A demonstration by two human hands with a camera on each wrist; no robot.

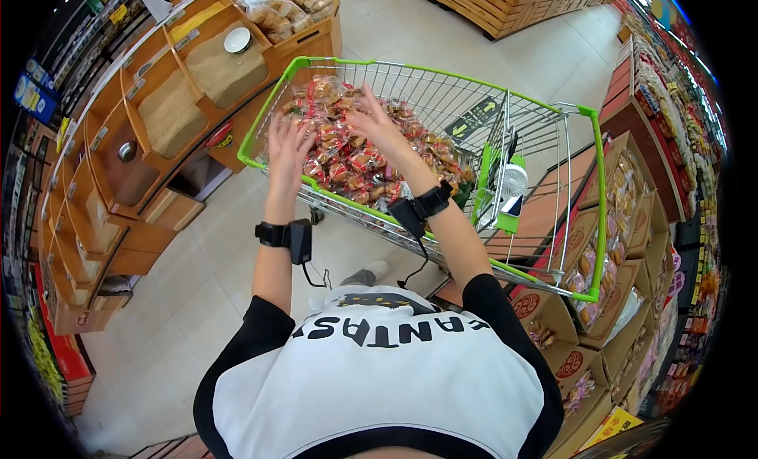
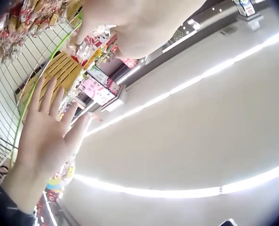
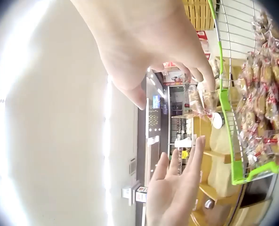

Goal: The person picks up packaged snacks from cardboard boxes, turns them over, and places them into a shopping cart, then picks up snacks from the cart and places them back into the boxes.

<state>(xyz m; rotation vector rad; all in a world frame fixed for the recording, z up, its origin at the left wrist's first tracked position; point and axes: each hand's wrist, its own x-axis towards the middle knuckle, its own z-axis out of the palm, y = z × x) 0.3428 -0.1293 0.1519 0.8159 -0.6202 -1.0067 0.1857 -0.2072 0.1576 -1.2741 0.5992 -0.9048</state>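
on the shop floor (image 1: 205, 301), one cart (image 1: 602, 214) holds many packets (image 1: 339, 174) below two hands (image 1: 290, 149) (image 1: 380, 131), apart, fingers loosely spread.

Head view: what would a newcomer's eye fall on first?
Probably the heap of wrapped snacks with red markings, inside the green-rimmed shopping cart at centre. Next, the person's left hand and right hand, open above the cart's left part. Then the curved wooden bins at left, a small white bowl in one.

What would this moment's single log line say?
Left hand: holds nothing | Right hand: holds nothing | Wrapped snacks: piled in shopping cart | Wooden bins: left of cart
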